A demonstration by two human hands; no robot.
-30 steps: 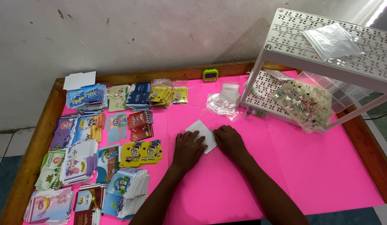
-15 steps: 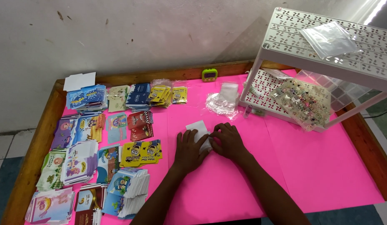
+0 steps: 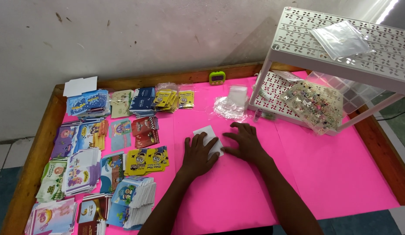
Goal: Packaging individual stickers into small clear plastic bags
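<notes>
The fingers (image 3: 201, 141) of the left hand (image 3: 199, 154) lie flat and slightly spread on a small white card (image 3: 206, 133), pressing it to the desk (image 3: 342, 174) without gripping it; the fingers of the right hand (image 3: 244, 143) are also spread and flat, their tips touching the card's right edge, and they clasp nothing. The card lies near the middle of the pink desk top, half hidden under the left hand, its upper left corner showing.

Just beyond the card, toward the wall, sits a heap of clear plastic bags (image 3: 230, 105); a small green timer (image 3: 216, 77) stands on the wooden rim behind them. To the right stands a white perforated rack (image 3: 385, 56); a clear bag (image 3: 339, 39) lies on its top shelf; a bag of small coloured trinkets (image 3: 315, 104) rests on its lower shelf, with a clear compartment box (image 3: 359, 93) behind it.

To the left of the hands, well apart from the card, stacks of colourful printed packets (image 3: 102, 161) cover the desk in rows; the nearest is a yellow stack (image 3: 146, 160), just beside the left hand; a white sheet (image 3: 80, 85) lies at the far left corner.
</notes>
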